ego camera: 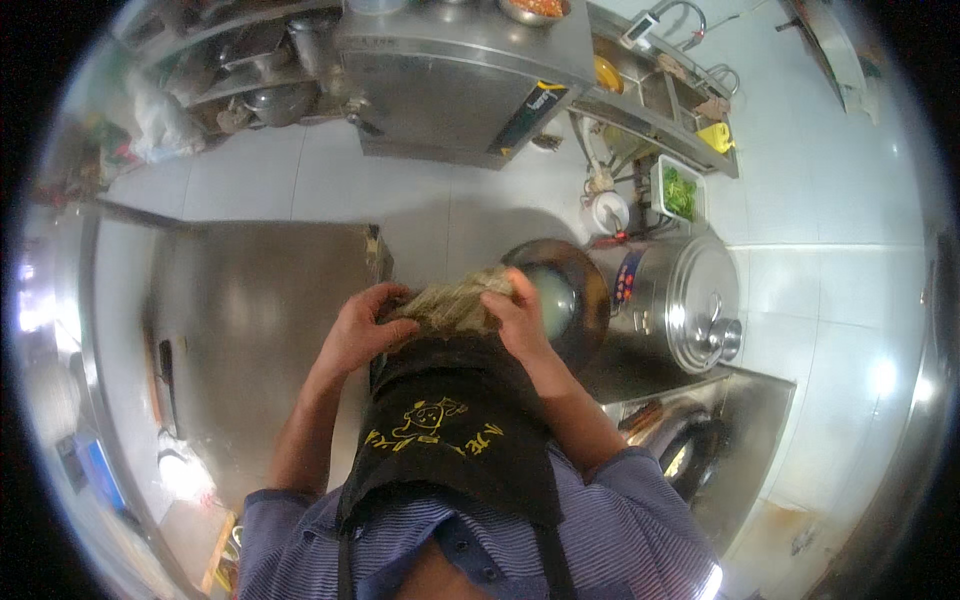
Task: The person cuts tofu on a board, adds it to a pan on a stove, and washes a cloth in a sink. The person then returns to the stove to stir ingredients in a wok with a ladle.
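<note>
My left hand and my right hand hold opposite ends of a crumpled greenish-brown cloth, stretched in front of my body. It looks damp, but blur hides its detail. Below it hangs the black apron I wear, with a yellow drawing and writing. Just beyond my right hand is a large dark wok holding cloudy pale liquid.
A steel table is at left. A lidded steel stockpot stands right of the wok, near a second pan. Ahead are a steel cabinet, a sink unit and a white basket of leafy greens.
</note>
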Available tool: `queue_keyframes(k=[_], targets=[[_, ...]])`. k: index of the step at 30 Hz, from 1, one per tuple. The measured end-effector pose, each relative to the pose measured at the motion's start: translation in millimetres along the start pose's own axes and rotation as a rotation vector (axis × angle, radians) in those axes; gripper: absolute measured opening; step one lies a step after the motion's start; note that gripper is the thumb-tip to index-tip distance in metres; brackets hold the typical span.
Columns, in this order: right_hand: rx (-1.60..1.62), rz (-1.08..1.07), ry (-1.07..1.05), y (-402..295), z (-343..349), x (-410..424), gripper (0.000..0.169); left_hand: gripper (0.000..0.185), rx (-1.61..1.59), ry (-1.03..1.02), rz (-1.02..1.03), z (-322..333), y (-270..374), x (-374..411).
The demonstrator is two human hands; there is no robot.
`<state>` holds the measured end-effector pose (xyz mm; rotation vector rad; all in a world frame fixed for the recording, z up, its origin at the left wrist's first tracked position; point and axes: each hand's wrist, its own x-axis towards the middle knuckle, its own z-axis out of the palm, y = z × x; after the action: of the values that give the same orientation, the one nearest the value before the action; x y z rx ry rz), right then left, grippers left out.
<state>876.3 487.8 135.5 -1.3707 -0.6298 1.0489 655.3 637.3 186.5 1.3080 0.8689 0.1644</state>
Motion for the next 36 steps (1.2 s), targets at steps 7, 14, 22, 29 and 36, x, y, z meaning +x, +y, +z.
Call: queue_keyframes(k=[7, 14, 22, 29, 36], targets=[[0.297, 0.011, 0.103, -34, -55, 131, 0.034, 0.027, 0.065, -0.084, -0.055, -4, 21, 115], [0.187, -0.025, 0.094, -62, -167, 252, 0.047, 0.016, -0.162, 0.141, -0.066, 57, 120, 283], [-0.433, -0.548, -0.133, -187, -286, 375, 0.04, 0.041, -0.757, -0.158, -0.167, 153, 266, 467], [-0.3, -0.193, 0.458, -206, -397, 443, 0.021, 0.03, -0.366, -0.241, -0.117, 226, 322, 591], [-0.17, 0.025, 0.578, -129, -597, 613, 0.033, 0.027, -0.2, -0.163, 0.141, 305, 368, 723]])
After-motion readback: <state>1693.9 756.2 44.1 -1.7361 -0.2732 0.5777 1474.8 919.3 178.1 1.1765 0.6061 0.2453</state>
